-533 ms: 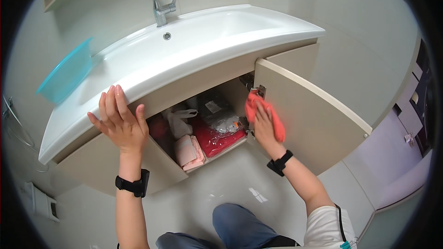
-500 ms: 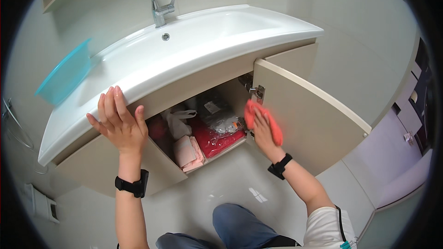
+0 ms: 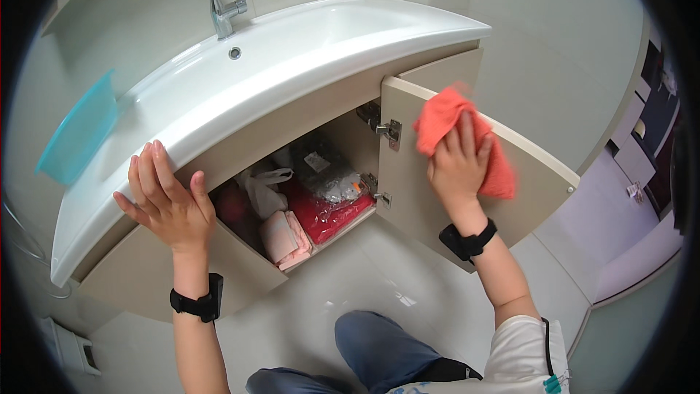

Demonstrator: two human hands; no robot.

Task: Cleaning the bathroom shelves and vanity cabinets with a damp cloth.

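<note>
Against cab. door [image 3: 543, 186], coral cloth [image 3: 437, 122] held under R fingers [image 3: 467, 137], part-curled; L fingers [image 3: 165, 172] extended on sink rim [image 3: 306, 75].

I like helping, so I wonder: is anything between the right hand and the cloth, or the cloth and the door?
Nothing visible: the right hand is on the red cloth, which seems to lie against the open cabinet door.

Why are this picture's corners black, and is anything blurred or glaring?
Head view: likely the wide fisheye lens, whose round image leaves the corners dark; head view: the cloth under the right hand has smeared edges; head view: small bright reflections glare off the floor.
</note>
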